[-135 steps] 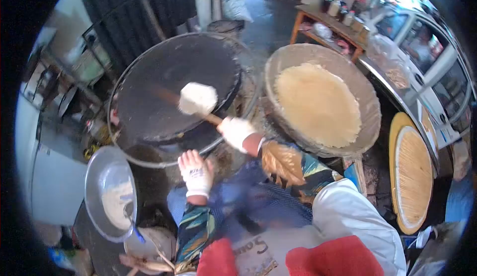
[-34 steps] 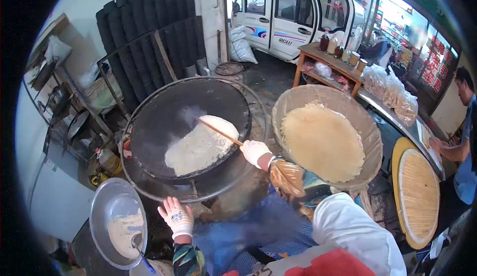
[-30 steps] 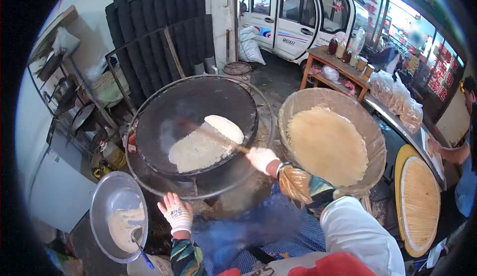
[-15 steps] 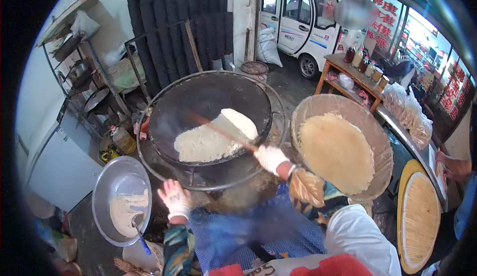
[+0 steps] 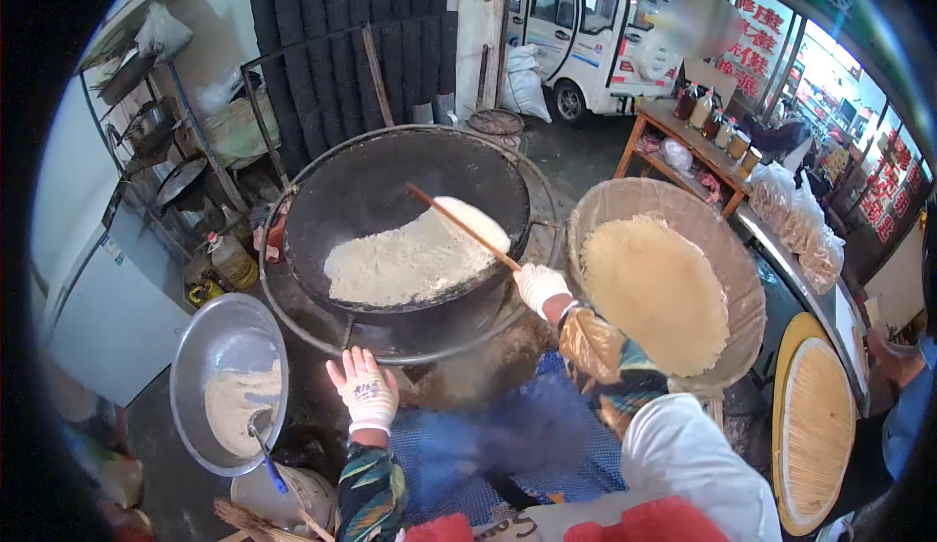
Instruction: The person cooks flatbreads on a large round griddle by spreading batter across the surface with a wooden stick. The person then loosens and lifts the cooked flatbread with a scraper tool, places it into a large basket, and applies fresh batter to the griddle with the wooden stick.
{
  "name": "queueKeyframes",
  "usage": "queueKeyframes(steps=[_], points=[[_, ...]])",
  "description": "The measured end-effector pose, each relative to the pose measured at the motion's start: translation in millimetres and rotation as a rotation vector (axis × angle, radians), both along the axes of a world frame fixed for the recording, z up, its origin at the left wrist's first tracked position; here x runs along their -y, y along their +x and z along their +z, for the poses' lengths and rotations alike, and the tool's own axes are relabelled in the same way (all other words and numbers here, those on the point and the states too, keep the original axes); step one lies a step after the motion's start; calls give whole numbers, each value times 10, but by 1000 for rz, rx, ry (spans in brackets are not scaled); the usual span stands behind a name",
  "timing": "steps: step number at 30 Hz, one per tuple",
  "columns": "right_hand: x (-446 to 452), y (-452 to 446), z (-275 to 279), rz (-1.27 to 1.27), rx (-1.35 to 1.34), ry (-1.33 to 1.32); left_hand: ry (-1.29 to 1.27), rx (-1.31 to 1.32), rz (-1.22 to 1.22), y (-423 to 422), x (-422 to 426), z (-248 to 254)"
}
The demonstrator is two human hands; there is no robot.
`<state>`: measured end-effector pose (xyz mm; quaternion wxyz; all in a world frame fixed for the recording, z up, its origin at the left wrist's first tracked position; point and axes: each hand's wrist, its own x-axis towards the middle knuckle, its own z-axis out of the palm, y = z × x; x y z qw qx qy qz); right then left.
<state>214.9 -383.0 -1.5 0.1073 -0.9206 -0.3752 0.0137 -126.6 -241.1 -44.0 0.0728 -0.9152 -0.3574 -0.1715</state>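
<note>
My right hand, in a white glove, is closed round the end of a wooden stick. The stick reaches left over the pale batter, which covers the front and right of a round black griddle. The batter's right end is whiter and smoother; its left part is duller with a rough edge. My left hand, also gloved, has its fingers spread near the metal ring at the griddle's front and holds nothing. A large thin flatbread lies in the lined basket to the right.
At left stands a metal basin with batter and a blue-handled ladle. A round straw mat leans at right. Behind it are a co-worker's arm, bagged food and a wooden table with bottles. A white vehicle stands behind.
From a small white mound, the batter has spread into a broad band along the griddle's front. In the last half second the stick has swung upward and the batter's left edge has moved further left.
</note>
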Motion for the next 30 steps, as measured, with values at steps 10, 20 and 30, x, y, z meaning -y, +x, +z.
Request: queueKeyframes(steps=[10, 20, 30], points=[[-114, 22, 95, 45, -11, -29, -50, -87, 152, -74, -265, 45], [-22, 24, 28, 99, 138, -57, 8, -84, 229, -234, -655, -58], [96, -2, 54, 30, -8, -26, -76, 136, -80, 349, 545, 32]])
